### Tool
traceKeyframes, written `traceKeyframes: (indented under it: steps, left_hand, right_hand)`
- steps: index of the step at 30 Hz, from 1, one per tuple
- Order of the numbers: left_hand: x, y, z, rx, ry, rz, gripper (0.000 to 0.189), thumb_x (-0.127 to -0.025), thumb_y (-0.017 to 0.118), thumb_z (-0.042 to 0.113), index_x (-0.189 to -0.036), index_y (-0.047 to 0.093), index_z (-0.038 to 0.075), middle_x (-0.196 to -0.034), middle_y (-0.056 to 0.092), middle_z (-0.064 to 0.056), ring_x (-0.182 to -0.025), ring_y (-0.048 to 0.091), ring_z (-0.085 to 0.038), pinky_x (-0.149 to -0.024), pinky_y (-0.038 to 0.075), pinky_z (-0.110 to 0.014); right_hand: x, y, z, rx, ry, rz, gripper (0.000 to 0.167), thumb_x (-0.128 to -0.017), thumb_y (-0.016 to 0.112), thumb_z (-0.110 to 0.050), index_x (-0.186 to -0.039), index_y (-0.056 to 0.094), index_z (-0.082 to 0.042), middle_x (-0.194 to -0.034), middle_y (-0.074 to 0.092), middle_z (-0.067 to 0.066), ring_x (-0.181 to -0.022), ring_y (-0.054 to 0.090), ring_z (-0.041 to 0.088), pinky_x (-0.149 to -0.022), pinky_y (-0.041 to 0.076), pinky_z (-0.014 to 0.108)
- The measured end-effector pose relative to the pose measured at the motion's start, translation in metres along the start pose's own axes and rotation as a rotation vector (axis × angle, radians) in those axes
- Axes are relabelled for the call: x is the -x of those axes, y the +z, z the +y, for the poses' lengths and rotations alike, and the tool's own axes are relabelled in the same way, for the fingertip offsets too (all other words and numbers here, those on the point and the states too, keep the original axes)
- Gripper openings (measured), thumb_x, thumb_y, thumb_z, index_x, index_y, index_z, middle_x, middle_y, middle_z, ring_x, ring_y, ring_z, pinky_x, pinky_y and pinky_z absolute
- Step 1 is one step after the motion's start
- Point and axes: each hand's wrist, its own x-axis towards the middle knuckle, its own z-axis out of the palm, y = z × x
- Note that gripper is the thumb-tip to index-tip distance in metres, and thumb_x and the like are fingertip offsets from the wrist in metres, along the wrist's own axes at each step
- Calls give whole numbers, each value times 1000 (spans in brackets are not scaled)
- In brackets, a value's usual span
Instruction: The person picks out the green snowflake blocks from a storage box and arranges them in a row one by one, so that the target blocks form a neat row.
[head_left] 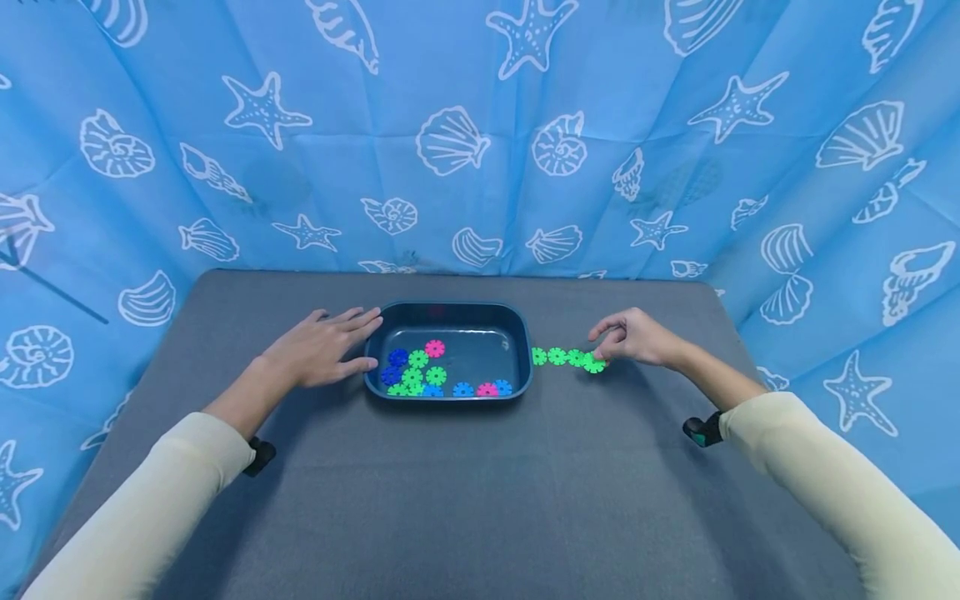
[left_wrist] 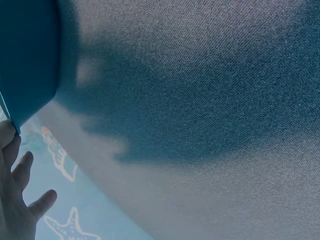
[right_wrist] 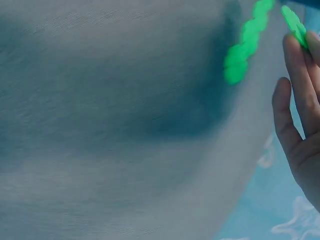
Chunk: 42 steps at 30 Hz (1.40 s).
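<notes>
My right hand (head_left: 636,337) pinches a green notched disc (right_wrist: 295,26) between thumb and fingertips, above the table to the right of the basin. Just under it, a row of green notched discs (head_left: 557,357) runs out from the basin's right side. In the right wrist view this row (right_wrist: 246,42) lies on the cloth apart from the held disc. My left hand (head_left: 318,346) has its fingers spread, with fingertips and thumb at the left rim of the dark blue basin (head_left: 450,400). In the left wrist view its fingers (left_wrist: 22,170) extend past the basin's corner.
Inside the basin lie several notched discs: green (head_left: 436,377), dark blue (head_left: 397,357), light blue (head_left: 462,389) and pink (head_left: 435,348), mostly toward the left and front. Grey cloth (head_left: 465,500) covers the table. A blue curtain (head_left: 465,200) with shell prints hangs behind its far edge.
</notes>
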Motion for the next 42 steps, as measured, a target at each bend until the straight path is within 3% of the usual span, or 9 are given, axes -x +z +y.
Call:
traceKeyframes:
  steps: [4, 7, 15, 32, 39, 42]
  left_hand:
    - [0, 1, -1, 4, 0, 3, 76, -99, 53, 54, -156, 33, 7, -162, 28, -11, -146, 30, -37, -111, 25, -68]
    - [1, 1, -1, 5, 1, 0, 76, -99, 53, 54, -156, 33, 7, -162, 28, -11, -146, 30, -37, -111, 25, -68]
    - [0, 3, -2, 1, -2, 8, 76, -99, 53, 54, -156, 33, 8, -162, 29, -11, -146, 31, -36, -110, 26, -67]
    - [0, 1, 1, 8, -1, -1, 75, -99, 53, 53, -156, 32, 7, -161, 29, -12, -146, 30, -36, -110, 27, -67]
    - [0, 0, 1, 6, 3, 8, 75, -99, 53, 53, -155, 34, 7, -161, 30, -13, -146, 30, -36, -110, 28, -67]
    - [1, 0, 1, 0, 0, 1, 75, -99, 53, 53, -155, 34, 7, -161, 29, -12, -146, 30, -36, -110, 28, -67]
  right_hand:
    - [8, -1, 21, -7, 35, 81, 36, -92, 70, -4, -120, 59, 15, -85, 73, 21, -78, 73, 27, -78, 57, 41]
    - [13, -3, 35, -14, 49, 117, 36, -92, 70, -4, -119, 59, 16, -84, 73, 22, -76, 73, 28, -75, 57, 36]
    - [17, -1, 62, -20, 49, 180, 33, -91, 70, -2, -116, 59, 18, -83, 72, 24, -72, 73, 29, -71, 58, 33]
    - [18, 2, 78, 22, 96, 279, 35, -93, 71, -12, -114, 60, 14, -77, 72, 14, -69, 73, 19, -67, 48, 17]
    - [20, -1, 76, -33, 123, 244, 38, -95, 68, -14, -119, 58, 14, -85, 73, 19, -76, 74, 20, -73, 50, 16]
    - [21, -5, 72, -92, 124, 205, 40, -97, 67, -13, -122, 55, 16, -89, 73, 21, -78, 74, 22, -76, 55, 22]
